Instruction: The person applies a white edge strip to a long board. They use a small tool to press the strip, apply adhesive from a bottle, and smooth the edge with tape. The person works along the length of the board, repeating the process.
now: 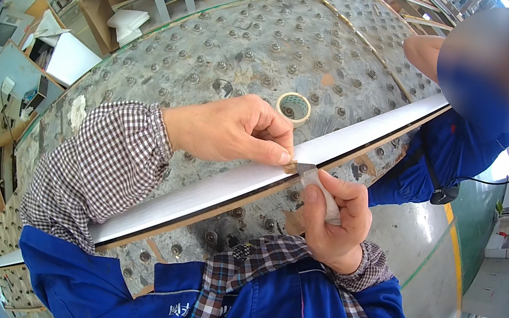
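Gripping dark blade [307,168] by its white wrapping [330,208] in right hand [344,222], at near edge of long white strip [377,129]. Pinching small brown piece [291,167], thumb to forefinger, in left hand [226,130] over strip, right beside blade. Can't tell if blade touches strip. Also seeing studded table [225,49] under strip, tape roll [280,104] just beyond strip, co-worker [466,151] in blue by strip's right end.
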Tool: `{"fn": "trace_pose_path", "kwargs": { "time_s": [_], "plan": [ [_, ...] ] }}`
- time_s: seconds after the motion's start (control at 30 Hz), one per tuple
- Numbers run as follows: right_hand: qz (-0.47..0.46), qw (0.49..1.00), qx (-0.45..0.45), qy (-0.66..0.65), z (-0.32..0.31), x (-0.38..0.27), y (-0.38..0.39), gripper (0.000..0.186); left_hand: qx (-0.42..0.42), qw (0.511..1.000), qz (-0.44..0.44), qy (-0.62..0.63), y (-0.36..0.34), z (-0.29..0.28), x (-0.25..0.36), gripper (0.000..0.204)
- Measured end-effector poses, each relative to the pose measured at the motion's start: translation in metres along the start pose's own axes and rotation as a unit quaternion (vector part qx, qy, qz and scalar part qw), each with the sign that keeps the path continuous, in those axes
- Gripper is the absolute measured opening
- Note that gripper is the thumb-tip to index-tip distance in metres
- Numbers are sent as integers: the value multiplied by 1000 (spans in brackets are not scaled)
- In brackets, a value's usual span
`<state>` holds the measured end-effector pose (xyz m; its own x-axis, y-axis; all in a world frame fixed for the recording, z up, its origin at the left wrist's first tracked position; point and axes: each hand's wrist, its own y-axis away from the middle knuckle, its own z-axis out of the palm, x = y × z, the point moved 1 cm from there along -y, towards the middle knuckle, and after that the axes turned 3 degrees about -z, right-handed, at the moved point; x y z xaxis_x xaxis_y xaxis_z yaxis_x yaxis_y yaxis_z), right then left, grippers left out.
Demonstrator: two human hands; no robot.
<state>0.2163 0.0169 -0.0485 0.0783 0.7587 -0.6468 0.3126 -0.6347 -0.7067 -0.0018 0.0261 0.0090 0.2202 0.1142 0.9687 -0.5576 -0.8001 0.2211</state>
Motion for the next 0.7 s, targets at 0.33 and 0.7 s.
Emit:
{"fn": "trace_pose_path", "kwargs": {
  "time_s": [0.33,0.7],
  "plan": [
    [7,999,14,-44,1,5,3,27,9,1000,19,3,-1,2,-1,23],
    [-25,999,-10,-22,1,1,-4,26,15,1000,9,-3,1,2,-4,23]
  ]
}}
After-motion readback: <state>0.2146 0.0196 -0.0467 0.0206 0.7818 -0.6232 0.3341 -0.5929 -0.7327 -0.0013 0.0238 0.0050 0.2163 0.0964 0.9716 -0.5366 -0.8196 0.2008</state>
